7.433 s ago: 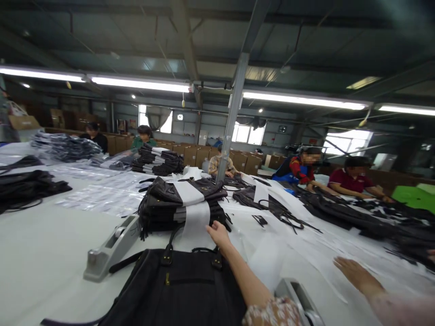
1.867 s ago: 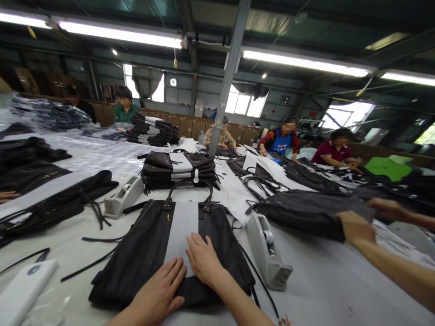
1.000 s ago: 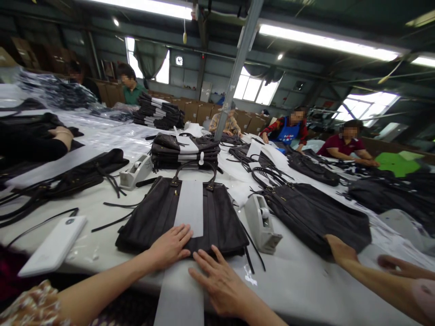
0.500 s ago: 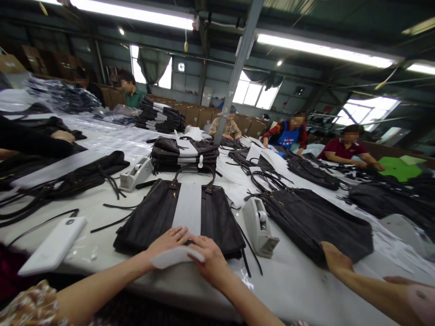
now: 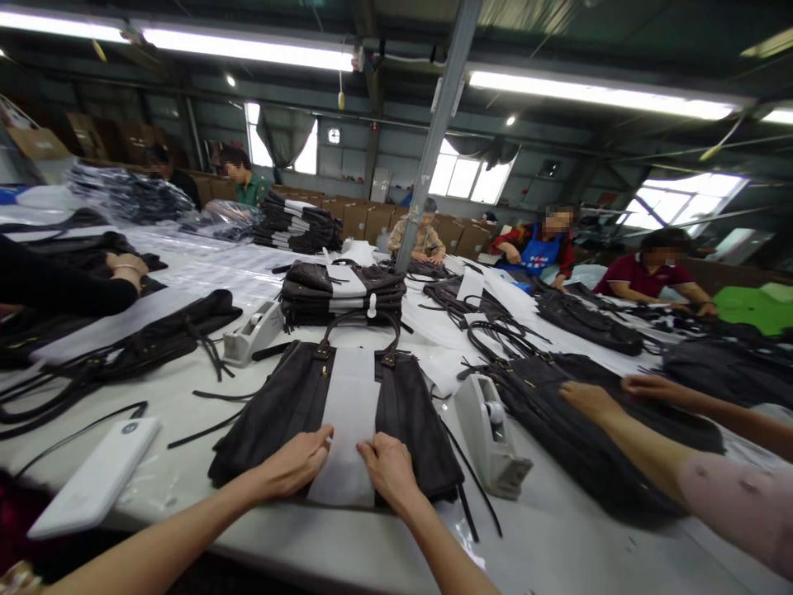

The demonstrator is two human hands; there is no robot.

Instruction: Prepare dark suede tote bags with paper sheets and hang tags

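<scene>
A black handbag (image 5: 260, 430) lies flat before me, its handles pointing away. Down its middle runs a white paper strip (image 5: 347, 450), whose near end reaches the bag's bottom edge. My left hand (image 5: 297, 464) has its fingers curled, gripping the strip's left edge. At the right edge my right hand (image 5: 391, 469) pinches the strip between thumb and fingers. Both hands rest low over the bag. A grey tape dispenser (image 5: 492, 438) stands just right of the bag.
Behind the bag is a stack of banded black bags (image 5: 303, 289), with another tape dispenser (image 5: 251, 330) to its left. A white power bank or phone (image 5: 92, 479) with a cable lies at left. A co-worker's hands (image 5: 591, 401) work on a black bag (image 5: 557, 430) at right.
The strip's near end, earlier curled up toward me, now lies down over the bag's front. My hands have moved apart to its two edges. The right-hand co-worker's hands have moved across their bag.
</scene>
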